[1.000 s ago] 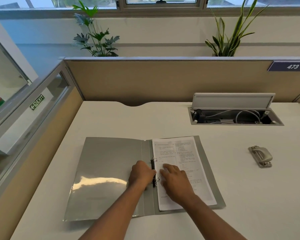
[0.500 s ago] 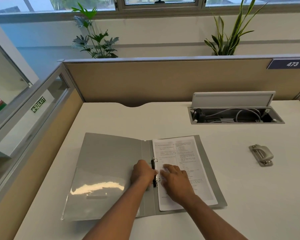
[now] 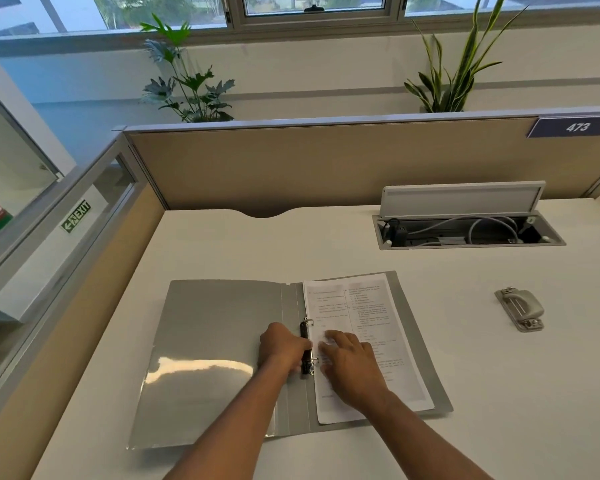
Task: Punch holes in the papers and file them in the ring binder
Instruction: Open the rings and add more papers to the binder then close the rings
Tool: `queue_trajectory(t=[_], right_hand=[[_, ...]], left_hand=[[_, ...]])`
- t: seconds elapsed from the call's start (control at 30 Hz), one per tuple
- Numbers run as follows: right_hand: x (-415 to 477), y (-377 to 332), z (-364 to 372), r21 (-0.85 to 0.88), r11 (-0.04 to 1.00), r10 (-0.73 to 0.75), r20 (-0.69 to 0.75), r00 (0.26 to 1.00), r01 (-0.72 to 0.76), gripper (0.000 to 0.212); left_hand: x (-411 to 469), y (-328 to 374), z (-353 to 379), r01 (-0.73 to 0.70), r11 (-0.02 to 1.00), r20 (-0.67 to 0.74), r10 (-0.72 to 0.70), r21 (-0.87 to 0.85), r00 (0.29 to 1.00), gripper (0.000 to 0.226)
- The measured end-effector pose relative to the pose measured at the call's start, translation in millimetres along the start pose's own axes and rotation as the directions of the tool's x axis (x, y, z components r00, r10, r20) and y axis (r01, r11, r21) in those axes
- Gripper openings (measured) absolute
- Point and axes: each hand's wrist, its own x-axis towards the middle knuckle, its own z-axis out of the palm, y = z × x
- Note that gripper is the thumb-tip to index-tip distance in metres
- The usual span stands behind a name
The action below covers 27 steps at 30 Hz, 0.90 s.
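Note:
A grey ring binder (image 3: pixel 215 341) lies open on the white desk. Printed papers (image 3: pixel 368 306) rest on its right half, their left edge at the black ring mechanism (image 3: pixel 304 329). My left hand (image 3: pixel 282 348) sits on the binder's spine with its fingers curled against the mechanism. My right hand (image 3: pixel 349 363) lies flat on the papers beside the rings, fingers spread. A grey metal hole punch (image 3: pixel 520 308) stands apart on the desk to the right.
An open cable tray (image 3: pixel 465 232) with its lid up is set into the desk at the back right. A beige partition (image 3: pixel 326 161) closes the back and left sides. Two plants (image 3: pixel 184 81) stand behind it.
Both hands stay at the ring mechanism, hardly moved. The camera has tilted slightly, shifting the scene in view.

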Motion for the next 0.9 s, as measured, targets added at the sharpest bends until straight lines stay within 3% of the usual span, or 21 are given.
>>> queue_trajectory(t=[0.2, 0.37, 0.53, 0.9], right_hand=[[-0.6, -1.0, -2.5, 0.003, 1.000, 0.011, 0.021, 1.000, -0.011, 0.041], [-0.4, -1.2, -2.8, 0.005, 1.000, 0.017, 0.030, 0.999, -0.018, 0.041], [-0.7, -1.3, -3.0, 0.030, 0.999, 0.027, 0.039, 0.999, -0.029, 0.048], [-4.1, 0.5, -1.0, 0.090, 0.995, 0.034, 0.030, 0.999, -0.037, 0.061]], left_hand=[[4.0, -4.4, 1.1, -0.019, 0.989, 0.045, 0.026, -0.145, 0.999, 0.029], [8.0, -3.0, 1.1, -0.055, 0.983, 0.053, 0.065, -0.175, 0.996, 0.019], [4.3, 4.0, 4.5, -0.092, 0.990, 0.076, 0.100, -0.105, 0.992, 0.010], [10.3, -5.9, 8.8, -0.150, 0.988, 0.041, 0.149, 0.028, 0.988, 0.016]])
